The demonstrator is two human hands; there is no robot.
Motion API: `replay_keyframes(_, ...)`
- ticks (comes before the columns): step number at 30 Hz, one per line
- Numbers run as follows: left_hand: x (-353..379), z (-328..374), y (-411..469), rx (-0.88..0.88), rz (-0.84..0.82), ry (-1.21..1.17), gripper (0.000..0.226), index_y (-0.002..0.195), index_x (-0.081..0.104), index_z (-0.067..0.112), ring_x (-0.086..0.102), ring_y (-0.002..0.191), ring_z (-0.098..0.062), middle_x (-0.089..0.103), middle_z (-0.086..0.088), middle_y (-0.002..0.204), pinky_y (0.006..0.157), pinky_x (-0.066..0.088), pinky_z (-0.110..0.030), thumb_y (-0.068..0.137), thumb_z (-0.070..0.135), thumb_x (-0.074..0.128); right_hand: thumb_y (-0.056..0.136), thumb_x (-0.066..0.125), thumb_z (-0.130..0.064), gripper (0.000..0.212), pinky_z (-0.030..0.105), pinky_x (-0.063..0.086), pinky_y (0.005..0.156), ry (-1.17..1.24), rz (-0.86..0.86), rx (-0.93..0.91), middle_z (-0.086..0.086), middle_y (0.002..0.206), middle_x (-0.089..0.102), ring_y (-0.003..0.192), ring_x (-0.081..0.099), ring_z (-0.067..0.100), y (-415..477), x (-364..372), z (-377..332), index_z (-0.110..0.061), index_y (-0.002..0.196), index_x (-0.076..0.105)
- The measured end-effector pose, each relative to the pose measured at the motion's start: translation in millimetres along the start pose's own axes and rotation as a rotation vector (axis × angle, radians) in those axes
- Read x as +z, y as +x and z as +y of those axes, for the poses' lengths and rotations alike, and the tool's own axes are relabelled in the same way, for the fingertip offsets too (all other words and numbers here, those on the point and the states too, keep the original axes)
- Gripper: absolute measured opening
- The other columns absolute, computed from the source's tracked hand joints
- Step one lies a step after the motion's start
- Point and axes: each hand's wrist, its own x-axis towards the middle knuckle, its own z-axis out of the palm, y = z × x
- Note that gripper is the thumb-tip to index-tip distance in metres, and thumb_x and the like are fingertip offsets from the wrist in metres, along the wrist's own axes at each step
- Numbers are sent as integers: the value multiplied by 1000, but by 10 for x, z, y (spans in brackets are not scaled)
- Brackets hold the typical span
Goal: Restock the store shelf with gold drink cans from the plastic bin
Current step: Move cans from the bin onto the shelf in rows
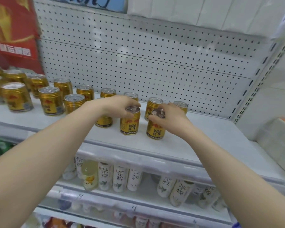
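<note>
Both hands are out over the white shelf (196,142), each pinching a gold can by its top rim. Left hand (120,106) has its fingers curled around the lid of the left can (130,123), and right hand (169,116) is doing the same on the right can (155,129). Both cans stand upright near the shelf's front edge, just beside each other but not touching (whether the bases are fully down, I can't tell).

More gold cans (51,101) sit in two loose rows running from about 9 o'clock toward the middle, with a couple more (152,106) right behind the held pair at 12 o'clock, against the pegboard back panel (138,63). Red packaging (13,27) sits at roughly 10 o'clock. Down at 6 o'clock, the lower shelf holds white tea bottles (119,177) and one yellowish bottle (90,176).
</note>
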Motion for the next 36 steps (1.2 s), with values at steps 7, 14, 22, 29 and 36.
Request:
replay_keyframes(7,-122,-198,93,147,-86,23,55,143,39,35,45,126,-14,44,10,144,96,40,-27,92,28,58,81,61,-61,63,33,47,81,20,14,112,1,118,52,106,54,21,6,-3,-167,-21,130,52)
replay_keyframes(14,-585,-702,173,231,107,-39,64,148,31,30,37,135,-14,35,8,151,109,34,-34,91,42,57,87,51,-60,54,42,47,91,-115,112,164,-1,121,54,111,54,22,251,-112,-363,-25,129,53)
replay_keyframes(22,-520,-1364,520,58,45,115,62,148,33,21,36,136,-24,36,-1,152,108,32,-36,94,46,50,94,53,-49,61,35,39,98,-78,-98,33,7,142,47,126,47,24,1055,132,-925,-19,145,40)
replay_keyframes(29,-427,-1462,680,29,38,77,59,141,44,19,51,122,-24,54,-4,137,97,41,-34,90,46,58,92,56,-43,51,32,42,87,-128,-209,47,9,128,59,114,53,26,1296,258,-874,-16,135,51)
replay_keyframes(36,-374,-1369,671,16,93,138,58,135,51,17,55,112,-26,59,-6,126,89,45,-35,89,52,55,91,55,-34,52,33,36,101,-98,-204,-3,3,144,48,130,44,23,1307,310,-726,-27,141,45)
